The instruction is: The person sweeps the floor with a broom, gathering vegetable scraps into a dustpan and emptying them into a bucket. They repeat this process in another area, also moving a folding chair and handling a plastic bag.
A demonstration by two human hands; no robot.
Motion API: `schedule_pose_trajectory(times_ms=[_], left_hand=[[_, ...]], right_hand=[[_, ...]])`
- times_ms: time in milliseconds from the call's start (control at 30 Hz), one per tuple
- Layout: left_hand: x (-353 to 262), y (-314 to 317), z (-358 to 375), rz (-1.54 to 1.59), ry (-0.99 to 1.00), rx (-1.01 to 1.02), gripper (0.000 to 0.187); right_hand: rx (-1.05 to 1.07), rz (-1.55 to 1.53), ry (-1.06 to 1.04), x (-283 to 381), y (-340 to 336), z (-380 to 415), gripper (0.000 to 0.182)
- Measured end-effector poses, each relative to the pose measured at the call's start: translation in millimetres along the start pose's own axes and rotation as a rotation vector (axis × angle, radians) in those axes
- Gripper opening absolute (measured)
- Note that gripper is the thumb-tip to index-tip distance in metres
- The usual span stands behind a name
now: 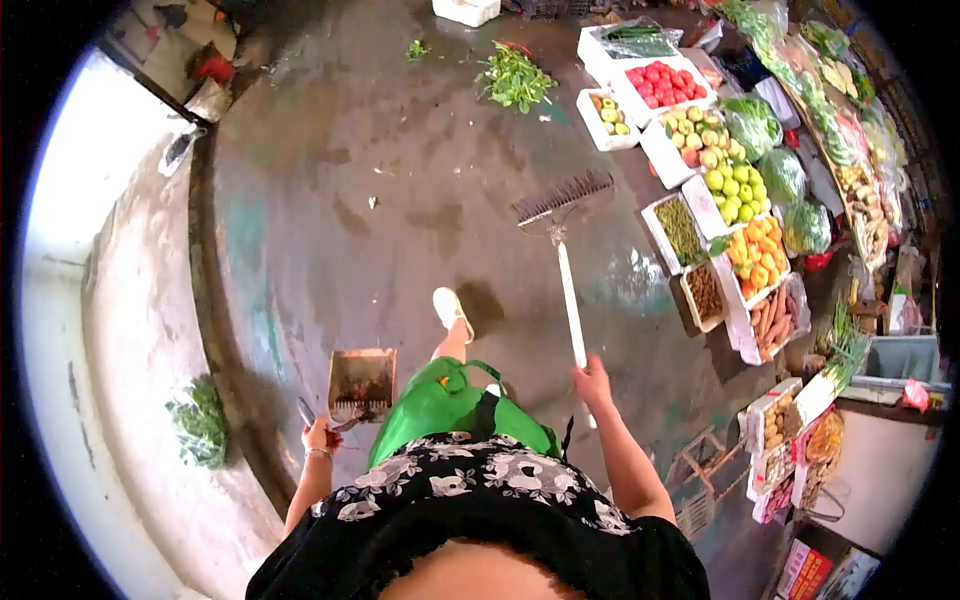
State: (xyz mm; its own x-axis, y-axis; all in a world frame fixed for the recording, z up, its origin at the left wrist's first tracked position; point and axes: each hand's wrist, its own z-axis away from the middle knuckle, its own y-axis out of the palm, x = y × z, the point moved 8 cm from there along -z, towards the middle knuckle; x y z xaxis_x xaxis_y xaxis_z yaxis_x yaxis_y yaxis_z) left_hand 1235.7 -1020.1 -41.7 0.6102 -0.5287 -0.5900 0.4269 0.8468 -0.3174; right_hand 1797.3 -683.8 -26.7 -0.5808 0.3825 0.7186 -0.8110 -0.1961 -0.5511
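Note:
My right hand (592, 382) is wrapped round the white handle of a broom (569, 290). The broom's dark, sparse bristles fan out on the wet floor ahead of me. Low at my left side, my left hand (320, 437) grips the handle of a dustpan (363, 356). This pan is a brownish scoop with a row of teeth along its near side, and dark debris shows inside it. It hangs just left of my green apron (445, 405); exactly how my fingers close on its handle is partly hidden.
Boxes of tomatoes (664, 84), green apples (735, 190) and orange peppers (757, 255) line the right. A heap of leafy greens (515, 78) lies on the floor ahead. Bagged greens (198, 425) sit on the pale ledge (150, 330) at left. A crate (695, 515) stands behind right.

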Motion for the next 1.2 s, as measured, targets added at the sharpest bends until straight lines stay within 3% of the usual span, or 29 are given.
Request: schedule_pose_trajectory(times_ms=[33,167,300,367,433,533,600,767,900,933,1033,1133,1200], left_hand=[[-5,15,-12,-0.059,-0.039,-0.022,0.025],[-51,93,-65,-0.089,-0.113,-0.078,0.022],[-148,174,-83,0.015,0.080,-0.006,0.020],[-200,212,-84,-0.100,0.014,0.036,0.019],[-251,247,-89,-0.093,0.124,0.052,0.021],[-297,297,-116,-0.179,0.130,0.094,0.024],[-336,344,-115,-0.124,0.203,0.112,0.025],[-409,451,-153,-0.084,0.300,0.071,0.025],[-471,523,-143,-0.165,0.305,-0.007,0.027],[-484,544,-140,-0.163,0.299,0.003,0.025],[-522,604,-136,-0.132,0.300,0.027,0.022],[-562,676,-140,-0.179,0.330,0.080,0.018],[-579,728,-157,-0.175,0.319,0.127,0.017]], right_hand=[[0.306,-0.290,0.306,-19,35,-20,0.024],[0.398,-0.739,0.341,105,40,-98,0.012],[0.410,-0.418,0.394,117,46,-164,0.006],[0.383,-0.399,0.421,122,43,-178,0.005],[0.350,-0.397,0.445,126,42,-192,0.005],[0.336,-0.309,0.441,136,32,-232,0.005],[0.367,-0.350,0.571,140,31,-264,0.005],[0.405,-0.290,0.512,159,25,-413,0.009],[0.396,-0.014,0.342,222,15,-538,0.015],[0.400,-0.007,0.390,248,8,-567,0.011],[0.428,-0.084,0.388,304,2,-654,0.017],[0.363,-0.163,0.286,361,-3,-734,0.009],[0.388,-0.420,0.350,391,5,-775,0.025]])
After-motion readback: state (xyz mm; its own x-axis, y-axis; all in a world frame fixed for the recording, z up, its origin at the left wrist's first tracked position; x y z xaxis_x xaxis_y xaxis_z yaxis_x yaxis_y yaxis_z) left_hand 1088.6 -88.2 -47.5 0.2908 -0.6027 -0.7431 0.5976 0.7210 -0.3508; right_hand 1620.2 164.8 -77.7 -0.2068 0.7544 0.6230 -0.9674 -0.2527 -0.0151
